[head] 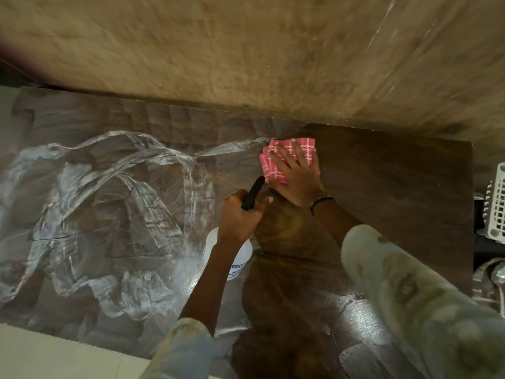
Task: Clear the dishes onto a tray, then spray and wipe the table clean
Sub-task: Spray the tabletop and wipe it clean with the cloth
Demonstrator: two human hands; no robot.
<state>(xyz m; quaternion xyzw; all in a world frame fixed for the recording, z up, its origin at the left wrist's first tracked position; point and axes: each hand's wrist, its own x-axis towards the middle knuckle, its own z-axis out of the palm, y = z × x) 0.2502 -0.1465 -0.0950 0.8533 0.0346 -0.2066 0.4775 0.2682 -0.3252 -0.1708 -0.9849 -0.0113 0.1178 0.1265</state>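
Observation:
The dark wooden table (396, 187) fills most of the view, its left half streaked with white wet smears. My right hand (296, 173) lies flat, fingers spread, pressing a pink cloth with white checks (273, 165) onto the table near the far wall. My left hand (240, 214) grips the black trigger head of a white spray bottle (235, 258), just left of and nearer than the cloth. The bottle's body hangs below my fist, its label partly hidden by my forearm. No dishes or tray appear in view.
A tan wall (246, 50) runs along the table's far edge. Past the right edge stand a white perforated plastic basket (496, 203) and shiny metal ware (494, 277). A pale floor (54, 356) shows at the lower left.

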